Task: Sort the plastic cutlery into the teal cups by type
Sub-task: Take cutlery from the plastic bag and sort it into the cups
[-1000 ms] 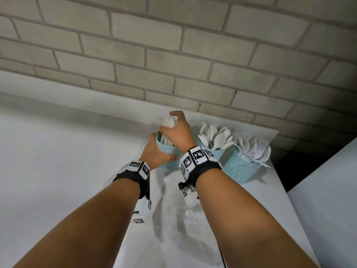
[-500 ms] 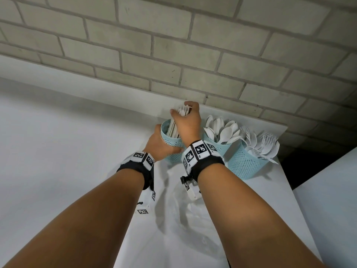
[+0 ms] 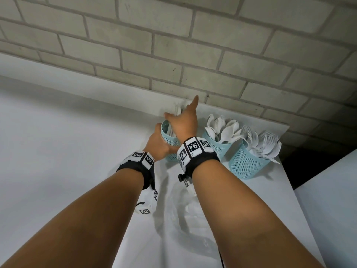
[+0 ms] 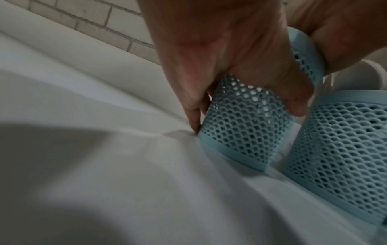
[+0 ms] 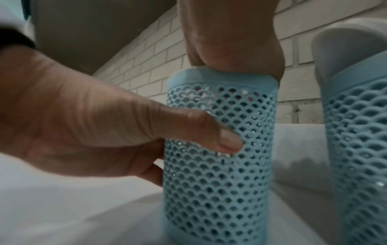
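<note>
Left cup [image 3: 170, 140]: teal mesh cup standing on the white table [image 3: 58, 151] near the brick wall [image 3: 173, 45], leftmost of a row of three; white cutlery handles [image 3: 176, 113] stick up from it, their type not clear.
Left hand [image 3: 157, 145]: wrapped round the cup's left side; the right wrist view shows the thumb [image 5: 209, 132] pressed on the mesh and fingers curling behind, so the grip is clamped on the cup. In the left wrist view one fingertip [image 4: 194, 127] touches the table at the cup's base.
Right hand [image 3: 183, 122]: above the cup's mouth, palm down, heel at the rim; forefinger stretched toward the wall, thumb out to the left. Whether the other fingers pinch the handles I cannot tell.
Middle cup [image 3: 218, 146]: just beside the left one, full of white spoons [image 3: 224, 128], bowls up.
Right cup [image 3: 245, 163]: nearest the table's right edge, holding white forks [image 3: 264, 142], tines fanned right.
Wristbands [image 3: 193, 149]: black bands with white blocks on both wrists, printed with black-and-white square codes; no readable words.
Plastic bag [image 3: 185, 213]: clear, crumpled, on the table between the forearms.
</note>
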{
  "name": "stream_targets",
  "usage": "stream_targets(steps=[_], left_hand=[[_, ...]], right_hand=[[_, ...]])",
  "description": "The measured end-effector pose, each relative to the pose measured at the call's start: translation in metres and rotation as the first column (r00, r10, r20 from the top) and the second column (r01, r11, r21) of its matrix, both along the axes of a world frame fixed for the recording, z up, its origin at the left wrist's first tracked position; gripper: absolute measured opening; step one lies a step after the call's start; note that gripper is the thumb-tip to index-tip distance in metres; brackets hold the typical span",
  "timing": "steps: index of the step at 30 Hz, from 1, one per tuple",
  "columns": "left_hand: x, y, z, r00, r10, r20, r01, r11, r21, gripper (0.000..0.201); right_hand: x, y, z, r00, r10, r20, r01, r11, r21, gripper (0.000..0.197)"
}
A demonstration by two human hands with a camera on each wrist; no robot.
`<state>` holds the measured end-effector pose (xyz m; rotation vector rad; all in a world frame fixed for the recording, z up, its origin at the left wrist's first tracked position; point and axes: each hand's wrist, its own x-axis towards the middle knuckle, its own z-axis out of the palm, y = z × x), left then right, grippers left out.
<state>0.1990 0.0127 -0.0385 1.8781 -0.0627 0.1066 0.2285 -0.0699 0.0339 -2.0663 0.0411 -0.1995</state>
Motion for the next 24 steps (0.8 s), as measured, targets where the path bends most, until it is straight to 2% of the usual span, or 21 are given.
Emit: stream_targets(steps=[3,5,8,10,12,14,16,18,21,23,24], left_hand=[[-0.004,-0.003,-0.001,1.000,0.027,0.003,-0.027,0.999,-0.018,0.095],[-0.005,-0.005,-0.002,0.998,0.058,-0.006,-0.059,0.998,-0.028,0.094],[-0.005,-0.005,-0.004,0.999,0.051,-0.010,-0.052,0.998,-0.036,0.098],[-0.004,-0.004,-0.004,0.999,0.048,-0.002,-0.048,0.998,-0.038,0.101],[-0.004,-0.003,-0.005,0.998,0.057,0.006,-0.057,0.998,-0.031,0.101],[-0.003,-0.003,-0.006,0.998,0.063,0.019,-0.063,0.998,-0.020,0.100],[-0.002,-0.003,-0.007,0.997,0.071,0.029,-0.070,0.997,-0.023,0.095],[-0.001,-0.003,-0.009,0.997,0.070,0.031,-0.070,0.997,-0.026,0.093],[0.000,-0.003,-0.008,0.997,0.071,0.019,-0.071,0.997,-0.017,0.093],[0.000,-0.003,-0.008,0.998,0.061,0.008,-0.061,0.998,-0.012,0.095],[0.000,-0.003,-0.007,0.998,0.055,0.004,-0.055,0.998,-0.010,0.096]], right_hand=[[0.003,0.001,0.002,0.997,0.037,-0.063,-0.042,0.996,-0.081,0.114],[0.005,0.003,0.002,0.997,-0.004,-0.077,-0.003,0.996,-0.091,0.105],[0.004,0.004,0.004,0.992,0.086,-0.094,-0.106,0.965,-0.238,0.061],[0.001,0.003,0.005,0.995,0.095,-0.037,-0.099,0.984,-0.146,0.049],[0.002,-0.001,0.004,0.999,0.033,0.040,-0.035,0.998,0.054,0.040],[0.003,-0.003,-0.001,0.994,-0.046,0.100,0.024,0.976,0.216,0.021],[0.003,-0.003,-0.004,0.988,-0.093,0.124,0.051,0.951,0.306,0.028],[0.003,-0.004,-0.005,0.987,-0.090,0.134,0.044,0.949,0.312,0.047],[0.003,-0.003,-0.004,0.983,-0.077,0.164,0.025,0.956,0.293,0.086],[0.004,-0.003,-0.004,0.983,-0.045,0.178,0.004,0.974,0.226,0.097],[0.004,-0.003,-0.004,0.987,0.004,0.162,-0.031,0.986,0.162,0.096]])
